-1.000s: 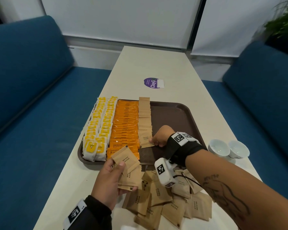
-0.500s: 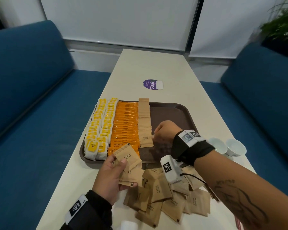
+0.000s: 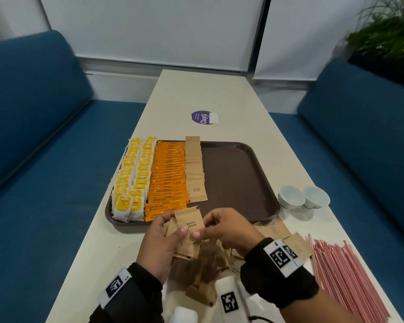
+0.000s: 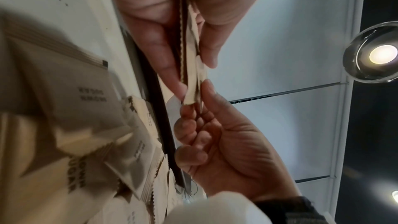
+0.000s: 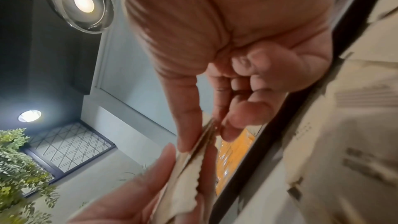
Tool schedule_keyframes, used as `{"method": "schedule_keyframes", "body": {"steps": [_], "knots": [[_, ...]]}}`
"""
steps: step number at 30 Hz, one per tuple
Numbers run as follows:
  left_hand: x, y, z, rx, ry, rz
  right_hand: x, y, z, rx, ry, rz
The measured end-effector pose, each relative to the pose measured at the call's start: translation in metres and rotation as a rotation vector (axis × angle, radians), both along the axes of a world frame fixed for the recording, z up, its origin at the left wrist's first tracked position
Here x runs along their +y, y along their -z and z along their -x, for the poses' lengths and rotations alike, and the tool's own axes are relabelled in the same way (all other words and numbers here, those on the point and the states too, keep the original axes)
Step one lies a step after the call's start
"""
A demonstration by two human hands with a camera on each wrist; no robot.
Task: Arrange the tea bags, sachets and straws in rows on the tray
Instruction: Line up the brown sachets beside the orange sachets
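A brown tray (image 3: 238, 173) holds rows of yellow-tagged tea bags (image 3: 132, 180), orange coffee sachets (image 3: 167, 178) and brown sugar sachets (image 3: 195, 173). Just in front of the tray's near edge, my left hand (image 3: 163, 241) holds a small stack of brown sugar sachets (image 3: 188, 231). My right hand (image 3: 224, 227) pinches the top sachet of that stack at its right edge. Seen edge-on, the stack (image 4: 189, 67) sits between my left thumb and fingers, and the right thumb and forefinger close on it (image 5: 206, 135). More loose brown sachets (image 3: 208, 271) lie on the table under my hands.
A bundle of pink straws (image 3: 343, 276) lies on the table at the right. Two small white cups (image 3: 303, 197) stand right of the tray. A purple sticker (image 3: 202, 117) is farther back. Blue sofas flank the white table (image 3: 196, 94). A plant (image 3: 387, 36) stands far right.
My right hand has left the sugar row on the tray and come back to the stack in my left hand, where it now pinches the top sachet. The head view has tilted down.
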State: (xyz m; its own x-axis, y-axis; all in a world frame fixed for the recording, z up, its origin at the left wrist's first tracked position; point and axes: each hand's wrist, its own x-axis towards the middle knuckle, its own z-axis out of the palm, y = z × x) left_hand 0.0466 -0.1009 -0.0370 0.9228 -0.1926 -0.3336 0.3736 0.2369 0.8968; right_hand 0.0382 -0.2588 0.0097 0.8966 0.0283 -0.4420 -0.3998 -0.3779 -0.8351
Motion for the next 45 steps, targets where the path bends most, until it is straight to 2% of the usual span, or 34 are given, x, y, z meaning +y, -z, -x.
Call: {"method": "schedule_keyframes", "body": {"steps": [5, 10, 12, 16, 19, 25, 29, 33, 42, 45], "knots": [[0.001, 0.001, 0.002, 0.017, 0.039, 0.0, -0.006, 0.004, 0.003, -0.005, 0.11, -0.057], [0.005, -0.001, 0.0, 0.05, 0.051, 0.033, -0.016, -0.004, -0.006, -0.011, 0.306, -0.334], [0.008, 0.0, -0.002, 0.063, 0.038, 0.042, -0.024, -0.011, -0.018, -0.024, 0.36, -0.341], [0.013, 0.001, -0.005, 0.089, 0.023, 0.057, -0.04, -0.016, -0.052, -0.077, 0.247, -0.01], [0.014, 0.002, -0.005, 0.099, 0.015, 0.055, -0.043, -0.011, -0.077, -0.042, 0.14, 0.179], [0.012, 0.0, -0.007, 0.142, -0.004, 0.068, -0.032, 0.006, -0.11, 0.085, 0.022, 0.256], [0.013, -0.001, -0.006, 0.151, -0.02, 0.083, -0.025, 0.012, -0.124, 0.074, -0.006, 0.308], [0.014, 0.001, -0.007, 0.176, -0.036, 0.09, -0.019, 0.016, -0.134, 0.048, -0.069, 0.439], [0.013, -0.002, -0.007, 0.208, -0.016, 0.095, -0.015, 0.023, -0.15, 0.059, -0.056, 0.488], [0.014, -0.004, -0.006, 0.221, -0.005, 0.101, -0.012, 0.026, -0.152, 0.056, -0.073, 0.647]]}}
